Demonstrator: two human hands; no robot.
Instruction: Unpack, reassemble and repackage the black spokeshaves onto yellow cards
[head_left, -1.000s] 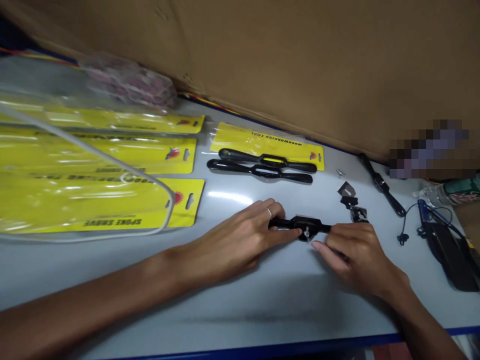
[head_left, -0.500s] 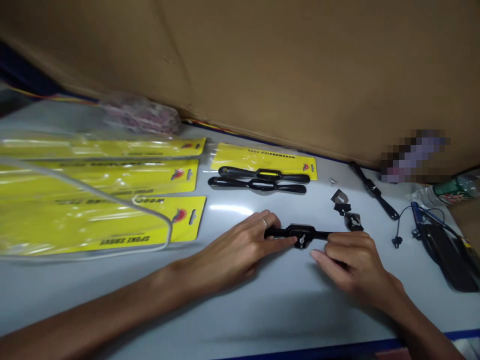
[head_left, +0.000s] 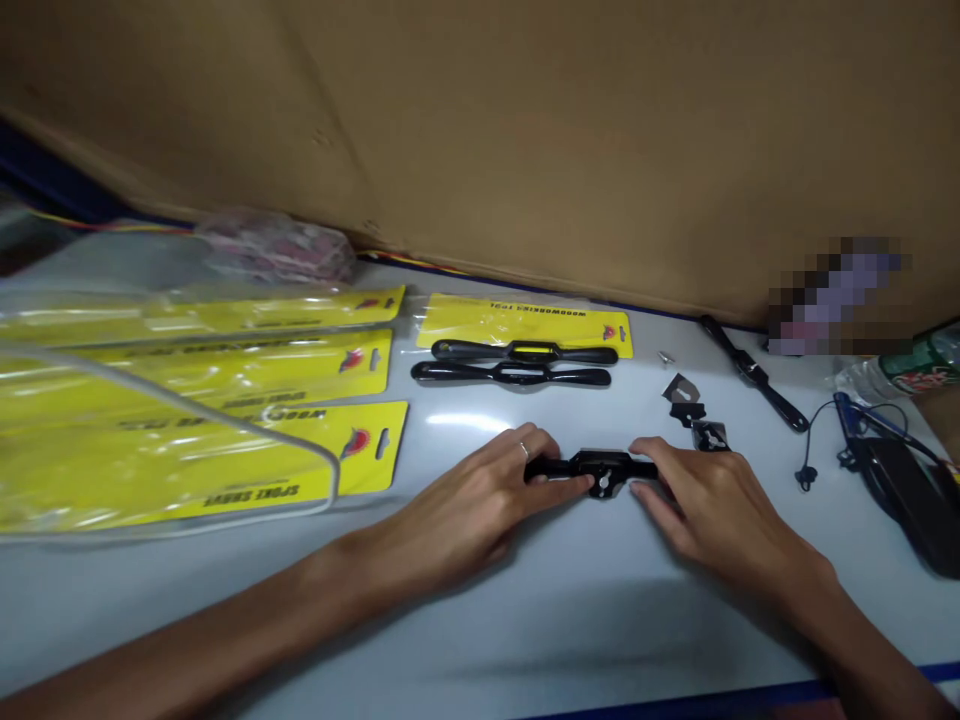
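A black spokeshave (head_left: 600,468) with a silver thumbscrew lies on the pale table (head_left: 570,610) between my hands. My left hand (head_left: 480,495), a ring on one finger, is wrapped round its left handle. My right hand (head_left: 709,500) covers and grips the right handle, fingers curled over it. Small loose metal parts (head_left: 694,415), a blade and a black cap, lie just beyond my right hand.
Two more black spokeshaves (head_left: 517,362) lie side by side below a yellow card (head_left: 525,320). Yellow packaged spokeshaves (head_left: 187,420) are stacked at left under a white cable. Another spokeshave (head_left: 754,372), a black cord and pouch (head_left: 900,480) and a bottle (head_left: 915,368) sit right. A cardboard wall (head_left: 525,130) stands behind.
My right hand has moved up along the right handle and closed over it. The left hand has kept its grip. The view has shifted slightly.
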